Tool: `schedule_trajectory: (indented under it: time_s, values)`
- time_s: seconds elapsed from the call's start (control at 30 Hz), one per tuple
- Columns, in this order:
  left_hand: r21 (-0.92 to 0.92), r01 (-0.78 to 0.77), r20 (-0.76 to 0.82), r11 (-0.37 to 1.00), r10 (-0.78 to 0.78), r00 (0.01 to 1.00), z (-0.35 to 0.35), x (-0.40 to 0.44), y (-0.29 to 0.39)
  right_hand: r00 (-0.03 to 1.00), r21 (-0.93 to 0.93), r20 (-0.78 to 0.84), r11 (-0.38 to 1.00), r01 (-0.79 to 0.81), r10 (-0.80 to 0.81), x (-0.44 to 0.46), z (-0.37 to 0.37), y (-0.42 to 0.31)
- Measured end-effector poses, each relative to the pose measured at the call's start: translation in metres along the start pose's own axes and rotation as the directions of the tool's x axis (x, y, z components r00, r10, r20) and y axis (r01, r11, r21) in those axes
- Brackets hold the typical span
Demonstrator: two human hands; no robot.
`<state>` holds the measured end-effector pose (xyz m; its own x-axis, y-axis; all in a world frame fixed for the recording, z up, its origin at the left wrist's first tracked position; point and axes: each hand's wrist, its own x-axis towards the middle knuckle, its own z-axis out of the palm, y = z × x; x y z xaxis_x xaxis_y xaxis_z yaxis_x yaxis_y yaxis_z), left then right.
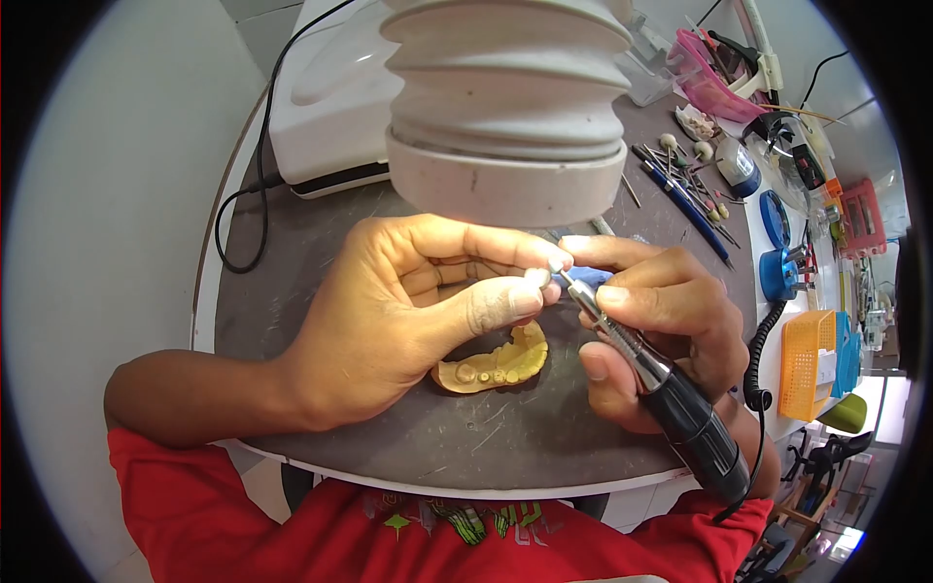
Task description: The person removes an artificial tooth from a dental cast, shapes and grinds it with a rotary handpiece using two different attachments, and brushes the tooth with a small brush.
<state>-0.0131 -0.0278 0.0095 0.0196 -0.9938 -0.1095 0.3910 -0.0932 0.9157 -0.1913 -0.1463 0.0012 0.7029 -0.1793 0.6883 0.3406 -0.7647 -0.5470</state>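
My left hand (408, 311) pinches a small whitish dental crown (537, 278) between thumb and fingertips, its shape partly covered. My right hand (666, 316) is wrapped round a black and silver rotary handpiece (685, 428), held like a pen. The thin bit of the handpiece points up and left and meets or nearly meets the crown; contact cannot be made out. Beneath the hands, a yellowish dental model (496, 365) in a horseshoe shape lies on the dark work surface (486, 442). Something blue (583, 276) shows behind the right fingers.
A white ribbed suction hose (505, 117) hangs just above the hands. At back left stands a white machine (335, 107). Several burs and a blue pen (680, 199) lie at right, near an orange basket (809, 364) and a pink basket (714, 83). A coiled cord (763, 355) hangs beside the right arm.
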Motion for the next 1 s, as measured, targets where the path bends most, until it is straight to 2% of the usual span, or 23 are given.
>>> schedule_trajectory:
  time_s: [0.4,1.0]
  values:
    - [0.012,0.005,0.002,1.000,-0.005,1.000,-0.0005,-0.0003,-0.0003,0.999,0.013,0.017,0.999,-0.038,0.038,0.0005,-0.0004,-0.0022]
    - [0.010,-0.016,0.015,1.000,0.016,1.000,-0.0009,0.0000,-0.0019,1.000,-0.026,0.028,1.000,0.003,-0.002,0.0010,-0.0017,-0.0011]
